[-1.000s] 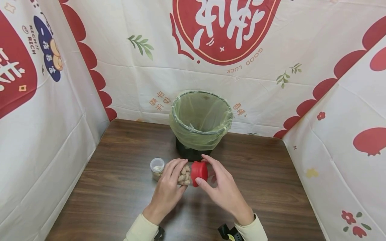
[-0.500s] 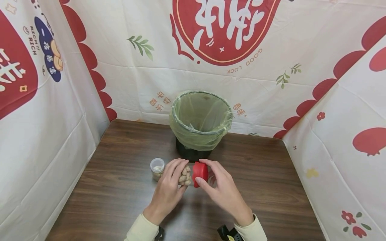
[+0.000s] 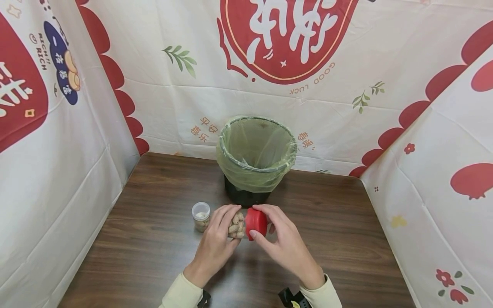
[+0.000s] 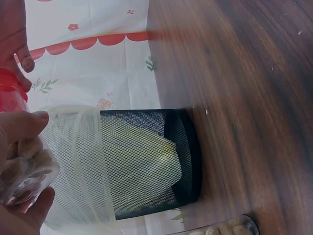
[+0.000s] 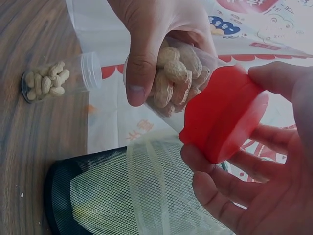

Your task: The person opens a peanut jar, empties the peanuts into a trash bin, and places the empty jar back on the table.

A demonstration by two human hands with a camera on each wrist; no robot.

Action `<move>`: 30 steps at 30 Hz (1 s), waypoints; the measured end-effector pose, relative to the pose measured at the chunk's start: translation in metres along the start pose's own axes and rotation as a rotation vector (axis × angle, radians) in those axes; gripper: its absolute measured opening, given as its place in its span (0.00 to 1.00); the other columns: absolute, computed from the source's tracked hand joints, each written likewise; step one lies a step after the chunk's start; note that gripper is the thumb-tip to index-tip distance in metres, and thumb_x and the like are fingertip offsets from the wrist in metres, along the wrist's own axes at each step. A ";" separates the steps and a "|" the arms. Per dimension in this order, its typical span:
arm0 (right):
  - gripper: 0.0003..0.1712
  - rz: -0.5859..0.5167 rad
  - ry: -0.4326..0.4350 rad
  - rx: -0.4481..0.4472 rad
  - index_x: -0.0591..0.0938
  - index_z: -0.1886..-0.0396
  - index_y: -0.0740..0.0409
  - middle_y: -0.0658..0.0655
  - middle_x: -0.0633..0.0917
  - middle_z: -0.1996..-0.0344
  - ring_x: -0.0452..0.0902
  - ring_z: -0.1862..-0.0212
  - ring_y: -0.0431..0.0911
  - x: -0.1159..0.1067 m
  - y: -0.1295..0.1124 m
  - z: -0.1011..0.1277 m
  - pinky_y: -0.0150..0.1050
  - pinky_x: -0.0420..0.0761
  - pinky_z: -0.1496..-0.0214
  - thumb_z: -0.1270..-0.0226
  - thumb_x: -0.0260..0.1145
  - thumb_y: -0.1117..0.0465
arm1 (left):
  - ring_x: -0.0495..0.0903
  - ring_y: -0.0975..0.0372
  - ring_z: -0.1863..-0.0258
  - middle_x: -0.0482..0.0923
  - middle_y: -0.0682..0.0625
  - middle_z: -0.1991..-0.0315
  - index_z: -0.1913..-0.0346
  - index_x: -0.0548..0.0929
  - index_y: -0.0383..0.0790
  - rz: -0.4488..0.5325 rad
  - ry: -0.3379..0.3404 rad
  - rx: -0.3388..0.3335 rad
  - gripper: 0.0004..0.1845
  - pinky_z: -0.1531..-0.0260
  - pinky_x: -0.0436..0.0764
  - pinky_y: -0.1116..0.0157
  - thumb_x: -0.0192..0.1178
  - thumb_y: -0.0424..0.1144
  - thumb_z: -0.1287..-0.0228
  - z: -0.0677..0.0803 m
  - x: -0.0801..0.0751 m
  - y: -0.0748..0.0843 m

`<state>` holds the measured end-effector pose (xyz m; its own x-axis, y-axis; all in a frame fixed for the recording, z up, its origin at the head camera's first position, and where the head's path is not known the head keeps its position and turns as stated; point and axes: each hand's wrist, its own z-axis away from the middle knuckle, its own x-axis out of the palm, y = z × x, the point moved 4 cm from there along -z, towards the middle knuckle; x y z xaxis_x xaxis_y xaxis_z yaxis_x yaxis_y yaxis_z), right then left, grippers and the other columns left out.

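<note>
In the head view my left hand point(image 3: 215, 244) grips a clear jar of peanuts point(image 3: 236, 225) that lies on its side above the table. My right hand point(image 3: 286, 246) holds its red lid point(image 3: 256, 223) at the jar's mouth, thumb on the near side and fingers round the far side. The right wrist view shows the lid point(image 5: 225, 115), with a wavy rim, in line with the jar point(image 5: 178, 76); whether it is still attached I cannot tell. A second clear jar point(image 3: 200, 216), with peanuts and a pale translucent top, stands left of my left hand.
A black mesh bin point(image 4: 142, 161) with a pale green plastic liner point(image 3: 256, 179) stands just beyond my hands. The dark wood table point(image 3: 154, 231) ends at printed white cloth walls point(image 3: 173, 115) at the back and both sides.
The red lid has shifted slightly to the right and turned in my right hand, whose fingers have closed in on it. My left hand and the peanut jar have hardly moved.
</note>
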<state>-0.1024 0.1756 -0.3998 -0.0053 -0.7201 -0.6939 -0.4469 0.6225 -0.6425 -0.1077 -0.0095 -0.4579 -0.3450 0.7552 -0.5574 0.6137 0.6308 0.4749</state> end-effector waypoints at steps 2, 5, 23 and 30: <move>0.33 -0.005 -0.002 0.004 0.79 0.29 0.44 0.45 0.83 0.39 0.78 0.51 0.37 0.000 0.001 0.000 0.37 0.86 0.56 0.33 0.78 0.55 | 0.81 0.53 0.35 0.82 0.45 0.37 0.33 0.81 0.38 -0.007 0.007 0.015 0.41 0.35 0.85 0.56 0.85 0.26 0.54 0.000 0.000 0.000; 0.31 -0.017 -0.001 0.026 0.79 0.28 0.46 0.46 0.84 0.40 0.78 0.53 0.38 0.000 0.002 -0.001 0.36 0.86 0.57 0.29 0.76 0.53 | 0.81 0.52 0.35 0.82 0.44 0.37 0.32 0.81 0.38 -0.012 0.018 0.045 0.41 0.35 0.84 0.57 0.85 0.26 0.54 -0.001 -0.002 0.001; 0.27 -0.072 0.012 0.059 0.81 0.32 0.47 0.45 0.86 0.52 0.81 0.61 0.39 -0.001 0.004 -0.001 0.33 0.86 0.60 0.29 0.76 0.56 | 0.81 0.50 0.36 0.81 0.43 0.36 0.30 0.79 0.37 -0.013 0.055 0.110 0.43 0.34 0.83 0.57 0.83 0.24 0.54 -0.003 -0.006 0.006; 0.31 -0.026 0.006 0.011 0.81 0.31 0.43 0.45 0.85 0.42 0.79 0.53 0.38 -0.003 0.002 0.000 0.35 0.87 0.56 0.33 0.77 0.58 | 0.81 0.52 0.35 0.81 0.44 0.37 0.32 0.80 0.37 0.008 0.020 0.031 0.43 0.34 0.83 0.58 0.83 0.24 0.56 -0.003 -0.004 0.002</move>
<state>-0.1037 0.1789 -0.3991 0.0009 -0.7377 -0.6752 -0.4368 0.6071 -0.6638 -0.1069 -0.0104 -0.4527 -0.3540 0.7636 -0.5400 0.6382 0.6192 0.4574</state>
